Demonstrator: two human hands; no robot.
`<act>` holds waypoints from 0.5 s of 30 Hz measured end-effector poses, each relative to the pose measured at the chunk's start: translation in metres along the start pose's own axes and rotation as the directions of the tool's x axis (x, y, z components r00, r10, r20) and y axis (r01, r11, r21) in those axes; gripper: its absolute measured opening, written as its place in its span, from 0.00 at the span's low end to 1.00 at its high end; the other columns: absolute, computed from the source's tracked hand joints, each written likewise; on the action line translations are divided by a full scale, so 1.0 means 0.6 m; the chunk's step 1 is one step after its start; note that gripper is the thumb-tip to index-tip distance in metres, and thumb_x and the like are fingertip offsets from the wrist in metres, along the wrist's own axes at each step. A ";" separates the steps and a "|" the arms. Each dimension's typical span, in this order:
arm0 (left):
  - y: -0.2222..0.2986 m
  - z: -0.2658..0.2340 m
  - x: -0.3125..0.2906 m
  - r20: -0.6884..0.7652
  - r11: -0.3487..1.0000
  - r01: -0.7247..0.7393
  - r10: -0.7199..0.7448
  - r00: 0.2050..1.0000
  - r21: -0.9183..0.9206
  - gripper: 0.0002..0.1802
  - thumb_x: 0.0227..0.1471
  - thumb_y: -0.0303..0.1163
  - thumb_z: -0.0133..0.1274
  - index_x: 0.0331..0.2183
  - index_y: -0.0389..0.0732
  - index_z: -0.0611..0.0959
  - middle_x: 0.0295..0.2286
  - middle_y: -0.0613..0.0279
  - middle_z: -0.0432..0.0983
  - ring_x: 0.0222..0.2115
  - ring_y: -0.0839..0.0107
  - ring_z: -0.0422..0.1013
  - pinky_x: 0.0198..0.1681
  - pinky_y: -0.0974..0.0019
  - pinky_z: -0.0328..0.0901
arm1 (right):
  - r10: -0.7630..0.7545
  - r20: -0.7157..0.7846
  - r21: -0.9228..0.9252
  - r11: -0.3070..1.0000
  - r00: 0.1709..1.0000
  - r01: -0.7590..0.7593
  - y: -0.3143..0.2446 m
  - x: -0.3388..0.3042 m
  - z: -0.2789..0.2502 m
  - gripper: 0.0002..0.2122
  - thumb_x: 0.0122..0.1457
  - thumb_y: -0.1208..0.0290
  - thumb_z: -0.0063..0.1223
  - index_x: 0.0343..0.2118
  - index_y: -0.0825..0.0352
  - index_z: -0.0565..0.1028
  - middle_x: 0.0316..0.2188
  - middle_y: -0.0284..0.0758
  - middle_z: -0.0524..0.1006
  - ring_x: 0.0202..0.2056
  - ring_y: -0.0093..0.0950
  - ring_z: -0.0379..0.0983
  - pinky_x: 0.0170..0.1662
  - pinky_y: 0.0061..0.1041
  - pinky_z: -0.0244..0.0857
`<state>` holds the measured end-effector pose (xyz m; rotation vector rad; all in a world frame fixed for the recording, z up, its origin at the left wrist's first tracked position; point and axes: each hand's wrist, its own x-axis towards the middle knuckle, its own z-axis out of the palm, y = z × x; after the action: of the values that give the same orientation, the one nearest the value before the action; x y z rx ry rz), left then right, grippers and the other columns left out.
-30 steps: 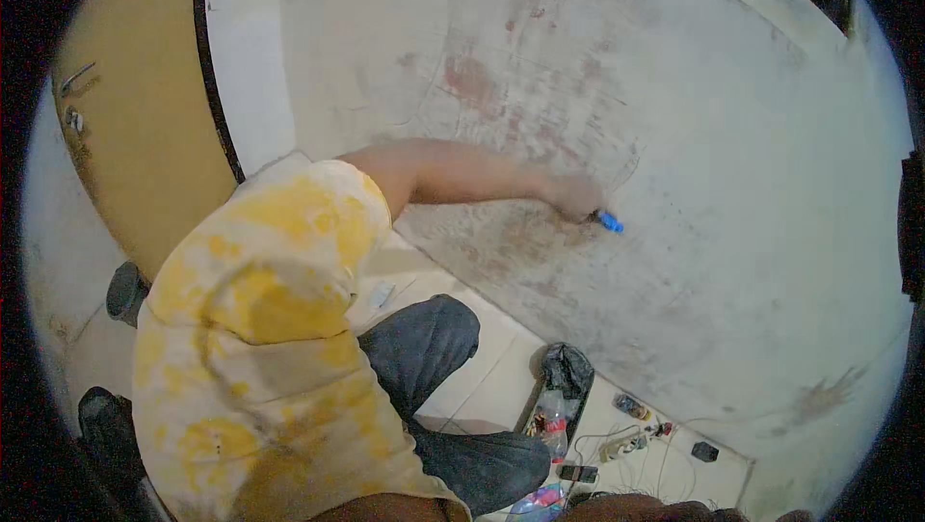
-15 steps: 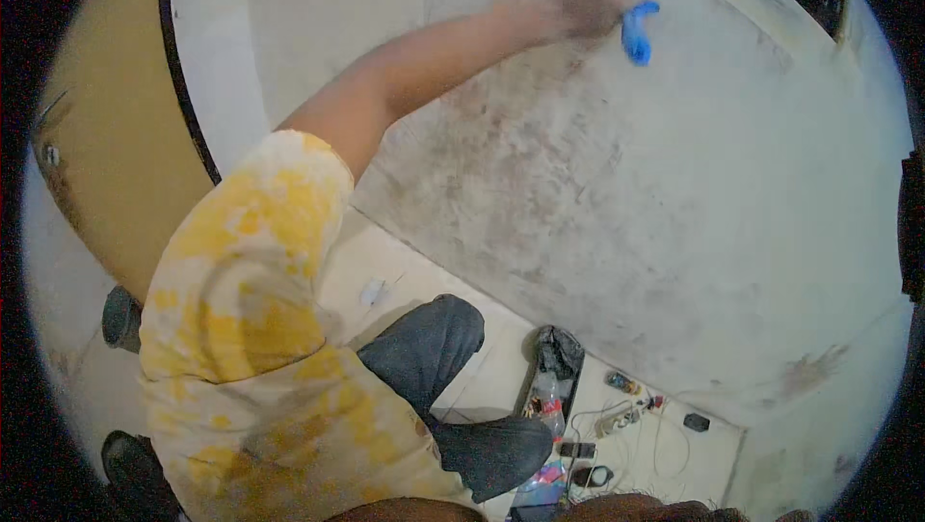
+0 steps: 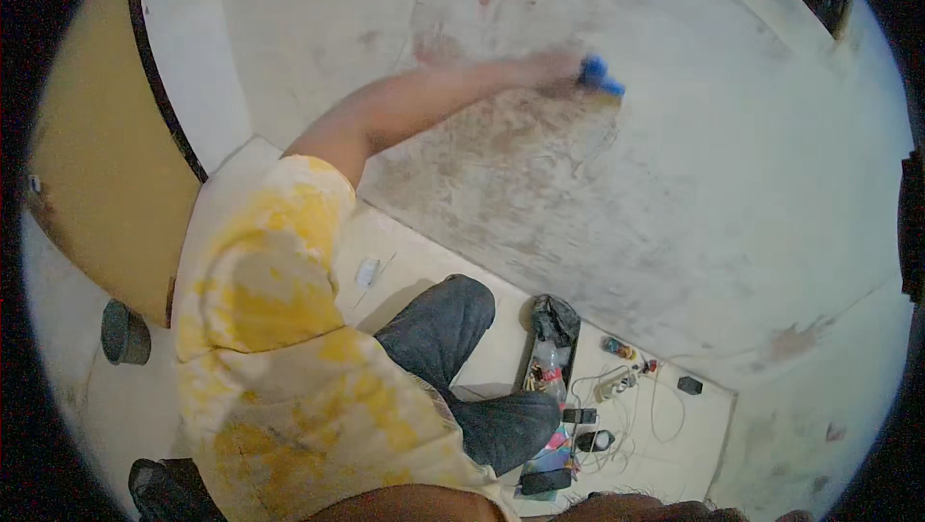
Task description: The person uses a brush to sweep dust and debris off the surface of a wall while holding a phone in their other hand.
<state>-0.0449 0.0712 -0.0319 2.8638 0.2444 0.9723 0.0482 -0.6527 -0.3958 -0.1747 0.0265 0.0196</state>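
My left hand [image 3: 562, 71], blurred by motion, is closed on a brush [image 3: 595, 74] that shows a blue part and a narrow tan edge. Fingers and blur hide the rest of it. The left arm reaches out across a pale wall [image 3: 694, 185], and the brush is at or close to its surface. Brown and grey smudges cover the wall around and below the hand. My right hand does not show.
My bent knees [image 3: 438, 329] are over the tiled floor. Along the wall's foot lie a black tray [image 3: 528, 368] with a plastic bottle [image 3: 551, 368], tangled white cables [image 3: 626, 426] and a small black box [image 3: 690, 385]. A dark bucket [image 3: 125, 334] stands left, near a tan door [image 3: 106, 185].
My left hand has moved down and a little left along the wall with the brush. The blue part has turned from hanging below the hand to its right side. The view has shifted slightly.
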 end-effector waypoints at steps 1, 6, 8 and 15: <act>-0.088 -0.058 -0.012 -0.070 0.915 -0.070 0.107 0.992 0.398 0.11 0.44 0.39 0.51 0.22 0.41 0.75 0.21 0.54 0.72 0.24 0.58 0.69 0.27 0.58 0.63 | 0.065 0.030 0.019 0.998 0.997 -0.065 0.015 0.026 0.004 0.05 0.44 0.55 0.58 0.25 0.36 0.76 0.18 0.10 0.75 0.22 0.06 0.69 0.41 0.23 0.65; 0.129 -0.203 0.069 -0.290 0.846 -0.013 0.197 0.937 0.533 0.14 0.48 0.37 0.45 0.37 0.47 0.77 0.31 0.53 0.73 0.32 0.58 0.70 0.35 0.58 0.66 | -0.094 -0.026 -0.058 0.994 0.995 0.092 -0.004 -0.001 0.001 0.08 0.46 0.55 0.56 0.30 0.45 0.73 0.24 0.19 0.73 0.27 0.15 0.68 0.43 0.27 0.64; 0.191 -0.251 0.082 -0.469 0.850 0.157 0.115 0.876 0.503 0.17 0.50 0.32 0.42 0.43 0.51 0.77 0.40 0.52 0.71 0.40 0.57 0.69 0.41 0.58 0.65 | -0.143 -0.026 -0.117 0.983 0.989 0.139 -0.002 0.015 0.011 0.11 0.47 0.55 0.54 0.33 0.49 0.71 0.27 0.23 0.73 0.30 0.20 0.68 0.44 0.29 0.63; 0.109 -0.079 0.062 -0.265 0.632 -0.094 0.450 0.853 0.769 0.18 0.47 0.37 0.47 0.43 0.47 0.74 0.30 0.57 0.74 0.29 0.60 0.73 0.29 0.60 0.70 | -0.299 0.026 -0.360 0.887 0.954 0.288 0.021 0.111 0.072 0.21 0.52 0.55 0.49 0.42 0.66 0.66 0.39 0.39 0.69 0.40 0.37 0.65 0.49 0.36 0.61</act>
<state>-0.0372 0.0163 0.0378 3.3993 0.2752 2.0102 0.1153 -0.6315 -0.3573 -0.5468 0.0262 -0.2847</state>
